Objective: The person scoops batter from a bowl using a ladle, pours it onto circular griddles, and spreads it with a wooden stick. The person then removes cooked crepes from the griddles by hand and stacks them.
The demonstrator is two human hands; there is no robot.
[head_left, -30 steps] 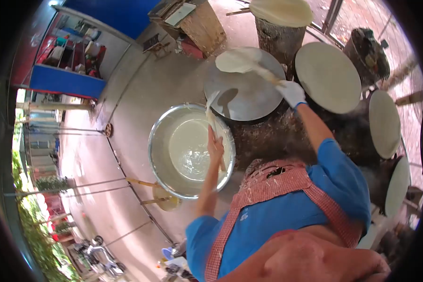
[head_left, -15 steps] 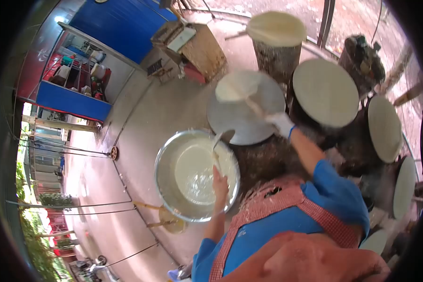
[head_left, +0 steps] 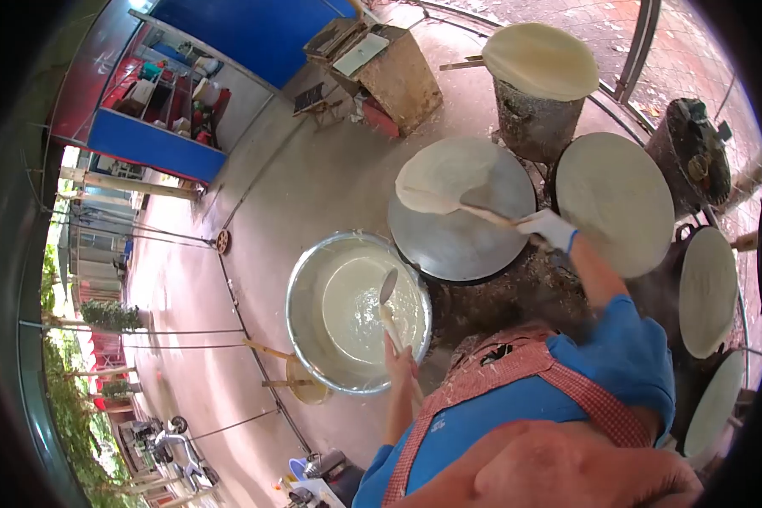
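My left hand (head_left: 401, 364) grips the pale handle of a ladle (head_left: 388, 288), whose bowl is held over a wide metal basin (head_left: 291, 296) of creamy white batter (head_left: 347, 309). My right hand (head_left: 548, 227), in a white glove with a blue band at the wrist, is closed around a wooden-handled batter spreader (head_left: 487, 213). The spreader's blade meets the edge of the batter layer (head_left: 432, 178), which covers the upper left of a round grey griddle (head_left: 466, 245). The rest of that griddle's surface is bare metal.
More round griddles covered with pale sheets (head_left: 614, 203) curve along the right. Behind, a large round flatbread (head_left: 540, 61) tops a drum (head_left: 538, 118). A wooden box (head_left: 394, 80) stands farther back. Left of the basin, a yellowish container (head_left: 306, 385) with sticks sits on the floor.
The spreader has come down and right from the batter patch's middle to its lower edge, and the patch looks wider. The ladle has tilted and shifted slightly lower over the basin. The view has shifted.
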